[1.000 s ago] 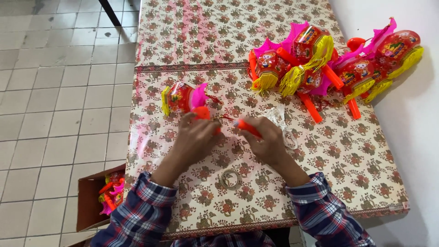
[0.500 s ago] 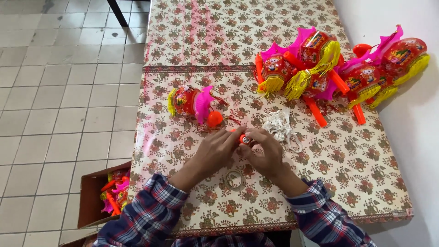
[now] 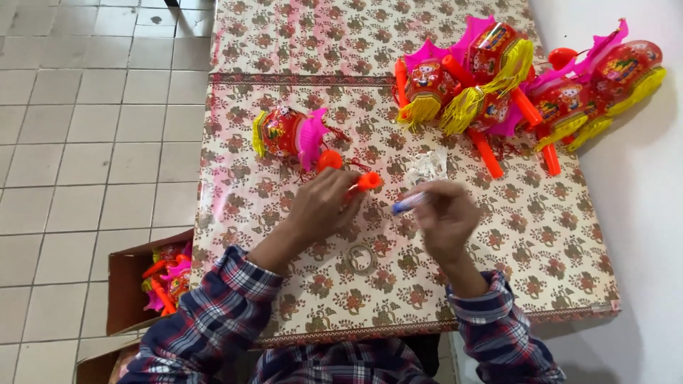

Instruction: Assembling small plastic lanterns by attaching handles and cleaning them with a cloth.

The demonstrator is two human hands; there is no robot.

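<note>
An orange handle was pinched in the left hand; a small blue battery was gripped in the right hand. Fitting it seemingly required careful alignment.

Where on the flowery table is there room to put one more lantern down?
The far left part of the table is bare, beyond the single lantern. The near right corner, past the right hand, is bare too. It is crowded at the far right, where the lantern pile lies by the wall.
</note>
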